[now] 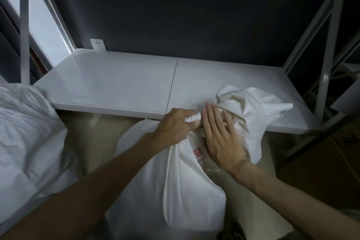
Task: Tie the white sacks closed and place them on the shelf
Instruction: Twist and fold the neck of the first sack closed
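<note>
Sack (175, 181) draped over shelf (109, 84) edge; second sack (25, 132) left, box (321, 171) right.

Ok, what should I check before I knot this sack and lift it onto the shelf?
1. Neck held: the left hand grips the bunched neck of the sack. Ok.
2. Second grip: the right hand lies flat on the loose top, fingers straight, holding nothing. Not ok.
3. Knot: none visible; the loose top spreads onto the shelf. Not ok.
4. Tie: the white roll in the left hand could be a cord or twisted cloth. Cannot tell.
5. Landing spot: bare shelf surface lies left of the loose top. Ok.
6. Second sack at the left, tied or not: cannot tell.
</note>
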Action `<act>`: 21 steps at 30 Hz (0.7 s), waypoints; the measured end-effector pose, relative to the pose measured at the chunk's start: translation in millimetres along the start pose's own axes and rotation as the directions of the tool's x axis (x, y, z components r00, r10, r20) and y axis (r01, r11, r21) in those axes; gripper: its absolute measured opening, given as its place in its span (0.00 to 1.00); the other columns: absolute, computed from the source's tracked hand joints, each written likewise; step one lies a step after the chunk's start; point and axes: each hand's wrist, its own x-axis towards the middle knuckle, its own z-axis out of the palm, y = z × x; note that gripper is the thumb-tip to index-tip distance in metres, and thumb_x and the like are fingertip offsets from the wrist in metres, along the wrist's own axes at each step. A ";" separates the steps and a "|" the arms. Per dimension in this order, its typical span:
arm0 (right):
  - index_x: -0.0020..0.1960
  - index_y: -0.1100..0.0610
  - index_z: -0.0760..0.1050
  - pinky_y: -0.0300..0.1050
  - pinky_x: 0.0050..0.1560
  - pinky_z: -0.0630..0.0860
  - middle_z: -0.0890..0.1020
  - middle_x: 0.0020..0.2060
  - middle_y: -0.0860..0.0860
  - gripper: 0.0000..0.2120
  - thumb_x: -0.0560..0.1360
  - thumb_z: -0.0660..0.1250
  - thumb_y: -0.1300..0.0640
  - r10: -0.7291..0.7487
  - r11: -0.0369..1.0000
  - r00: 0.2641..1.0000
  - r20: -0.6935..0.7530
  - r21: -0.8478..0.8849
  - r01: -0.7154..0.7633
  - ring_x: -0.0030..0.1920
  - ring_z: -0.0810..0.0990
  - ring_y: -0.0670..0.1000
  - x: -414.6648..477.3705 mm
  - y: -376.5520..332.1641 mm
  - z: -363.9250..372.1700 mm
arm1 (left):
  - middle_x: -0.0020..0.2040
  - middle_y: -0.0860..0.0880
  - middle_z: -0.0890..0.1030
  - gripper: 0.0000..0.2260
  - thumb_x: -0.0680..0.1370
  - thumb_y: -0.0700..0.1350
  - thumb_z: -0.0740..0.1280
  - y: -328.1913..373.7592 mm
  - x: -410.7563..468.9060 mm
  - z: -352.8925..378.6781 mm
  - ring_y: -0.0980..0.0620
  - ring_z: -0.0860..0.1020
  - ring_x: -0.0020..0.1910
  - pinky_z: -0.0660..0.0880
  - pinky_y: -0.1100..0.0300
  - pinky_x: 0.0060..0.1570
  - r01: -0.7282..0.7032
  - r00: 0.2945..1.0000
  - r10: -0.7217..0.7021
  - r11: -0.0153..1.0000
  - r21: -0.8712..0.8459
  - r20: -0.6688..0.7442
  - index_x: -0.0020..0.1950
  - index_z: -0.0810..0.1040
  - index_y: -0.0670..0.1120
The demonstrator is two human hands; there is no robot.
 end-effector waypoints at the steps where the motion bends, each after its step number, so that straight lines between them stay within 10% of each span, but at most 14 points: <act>1: 0.76 0.70 0.48 0.60 0.77 0.38 0.57 0.75 0.67 0.31 0.81 0.50 0.51 0.014 1.000 0.999 -0.031 -0.003 -0.014 0.76 0.56 0.63 3.8 2.0 5.0 | 0.30 0.56 0.75 0.12 0.74 0.50 0.67 1.7 0.5 2.3 0.54 0.73 0.30 0.68 0.62 0.34 0.000 1.000 0.000 1.000 -0.013 0.011 0.32 0.76 0.61; 8: 0.67 0.69 0.65 0.59 0.71 0.66 0.76 0.64 0.66 0.18 0.82 0.51 0.59 -0.059 0.987 0.973 -0.224 0.135 0.091 0.69 0.71 0.64 23.9 19.7 29.1 | 0.46 0.45 0.85 0.09 0.74 0.50 0.69 1.8 -0.3 11.5 0.48 0.83 0.46 0.77 0.61 0.38 0.042 0.997 -0.031 0.989 -0.145 0.074 0.49 0.84 0.48; 13: 0.52 0.65 0.75 0.56 0.63 0.66 0.80 0.43 0.59 0.19 0.80 0.45 0.63 -0.179 0.954 0.930 -0.322 0.174 0.244 0.46 0.80 0.61 38.2 31.3 14.0 | 0.41 0.49 0.84 0.10 0.73 0.55 0.67 -1.8 -1.1 5.7 0.47 0.82 0.41 0.79 0.53 0.42 -0.010 0.997 0.011 1.000 -0.012 0.072 0.46 0.82 0.50; 21: 0.68 0.66 0.61 0.54 0.61 0.64 0.76 0.54 0.56 0.22 0.78 0.52 0.56 -0.434 0.772 0.886 0.163 0.574 0.272 0.54 0.76 0.58 41.6 51.4 12.5 | 0.60 0.48 0.81 0.23 0.76 0.54 0.71 -9.1 -9.5 17.3 0.45 0.80 0.56 0.76 0.52 0.52 -0.190 0.981 0.167 0.915 0.357 0.095 0.67 0.68 0.50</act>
